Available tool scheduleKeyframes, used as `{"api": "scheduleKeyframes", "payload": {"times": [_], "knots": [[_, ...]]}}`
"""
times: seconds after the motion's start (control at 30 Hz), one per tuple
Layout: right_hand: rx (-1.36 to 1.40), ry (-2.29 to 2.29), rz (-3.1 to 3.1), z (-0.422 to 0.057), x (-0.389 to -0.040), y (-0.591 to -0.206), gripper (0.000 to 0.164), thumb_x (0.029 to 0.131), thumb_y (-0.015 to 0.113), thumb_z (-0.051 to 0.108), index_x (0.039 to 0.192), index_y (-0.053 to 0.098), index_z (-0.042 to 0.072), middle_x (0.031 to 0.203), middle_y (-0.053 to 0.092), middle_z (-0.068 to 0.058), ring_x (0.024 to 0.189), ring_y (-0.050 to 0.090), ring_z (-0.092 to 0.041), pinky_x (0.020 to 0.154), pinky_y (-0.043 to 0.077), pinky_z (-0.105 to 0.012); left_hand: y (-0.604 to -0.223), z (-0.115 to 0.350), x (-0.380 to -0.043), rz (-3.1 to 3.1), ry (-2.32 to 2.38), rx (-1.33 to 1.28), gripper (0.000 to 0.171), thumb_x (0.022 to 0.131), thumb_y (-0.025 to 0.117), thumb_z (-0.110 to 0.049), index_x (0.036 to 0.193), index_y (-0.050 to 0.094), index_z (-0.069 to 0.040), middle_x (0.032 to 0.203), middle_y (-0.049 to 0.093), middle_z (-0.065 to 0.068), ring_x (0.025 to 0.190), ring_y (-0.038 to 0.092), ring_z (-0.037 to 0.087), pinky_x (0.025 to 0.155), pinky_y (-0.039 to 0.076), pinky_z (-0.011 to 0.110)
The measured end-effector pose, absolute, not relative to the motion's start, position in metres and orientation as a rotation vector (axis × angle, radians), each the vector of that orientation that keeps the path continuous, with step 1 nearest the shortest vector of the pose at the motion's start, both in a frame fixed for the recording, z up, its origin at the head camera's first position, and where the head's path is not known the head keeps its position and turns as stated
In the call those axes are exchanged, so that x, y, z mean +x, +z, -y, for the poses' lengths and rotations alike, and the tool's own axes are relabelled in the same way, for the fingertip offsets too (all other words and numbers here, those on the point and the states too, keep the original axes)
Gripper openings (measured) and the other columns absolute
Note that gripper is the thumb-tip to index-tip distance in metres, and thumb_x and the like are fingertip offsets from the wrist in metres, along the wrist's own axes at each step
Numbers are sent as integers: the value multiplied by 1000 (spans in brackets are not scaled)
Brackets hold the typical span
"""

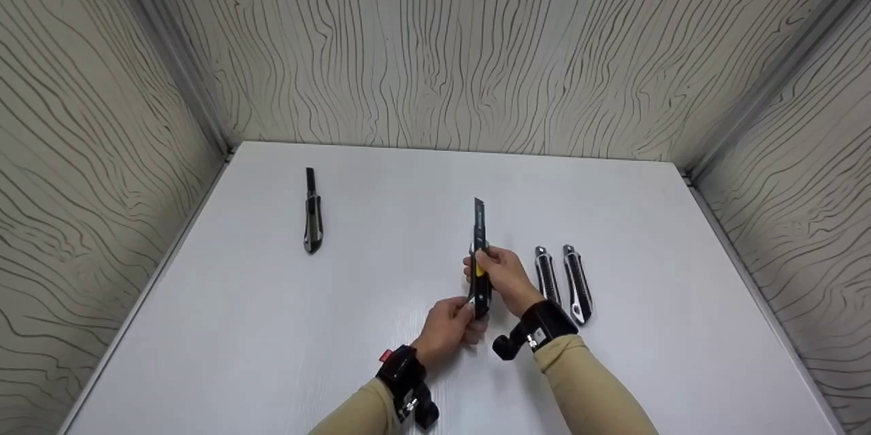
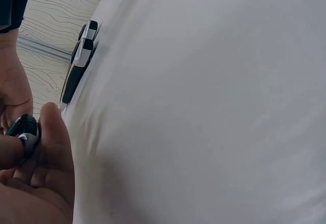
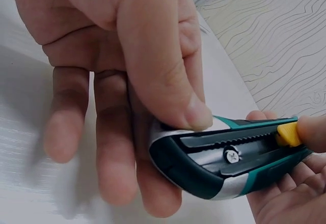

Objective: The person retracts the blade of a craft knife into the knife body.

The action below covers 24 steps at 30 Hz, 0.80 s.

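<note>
A dark green, black and silver utility knife [image 1: 480, 292] is held upright between both hands in the head view, its blade [image 1: 480, 214] extended and pointing away. My right hand [image 1: 507, 278] grips the handle at mid-length. Its thumb presses on the yellow slider [image 3: 288, 134], plain in the right wrist view. My left hand [image 1: 448, 327] pinches the knife's rear end between thumb and fingers, while its other fingers hang beneath in the right wrist view. Over in the left wrist view, only the knife's butt [image 2: 26, 132] shows at the left hand's fingertips.
Two closed utility knives, an inner one [image 1: 546, 275] and an outer one [image 1: 578, 285], lie to the right of my right hand. Another knife [image 1: 313, 220] with a dark extended blade lies far left on the white table [image 1: 395, 217]. Wood-patterned panels [image 1: 435, 47] surround the back and sides.
</note>
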State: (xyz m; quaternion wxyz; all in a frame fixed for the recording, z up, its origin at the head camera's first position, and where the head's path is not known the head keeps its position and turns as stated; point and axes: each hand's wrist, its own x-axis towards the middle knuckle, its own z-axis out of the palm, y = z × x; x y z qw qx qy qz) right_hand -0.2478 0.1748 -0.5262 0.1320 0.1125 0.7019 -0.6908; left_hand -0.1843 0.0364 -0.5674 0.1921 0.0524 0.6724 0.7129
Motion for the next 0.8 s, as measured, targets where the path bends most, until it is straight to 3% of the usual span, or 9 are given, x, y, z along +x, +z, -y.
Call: {"api": "scheduleKeyframes", "payload": {"times": [0.5, 0.8], "knots": [[309, -2024, -2003, -174, -248, -525, 34, 101, 50, 10, 130, 50, -7, 116, 65, -21, 93, 67, -19, 90, 57, -36, -568, -36, -185, -1877, 2002, 129, 27, 101, 45, -10, 104, 64, 9, 88, 70, 20, 66, 62, 14, 63, 59, 34], [303, -1990, -2025, -175, -248, -527, 32, 101, 48, 9, 129, 51, -6, 116, 65, -20, 94, 67, -18, 88, 57, -33, -567, -36, -184, -1867, 2006, 143, 27, 102, 44, -9, 101, 63, 10, 79, 65, 9, 62, 59, 12, 57, 53, 25]]}}
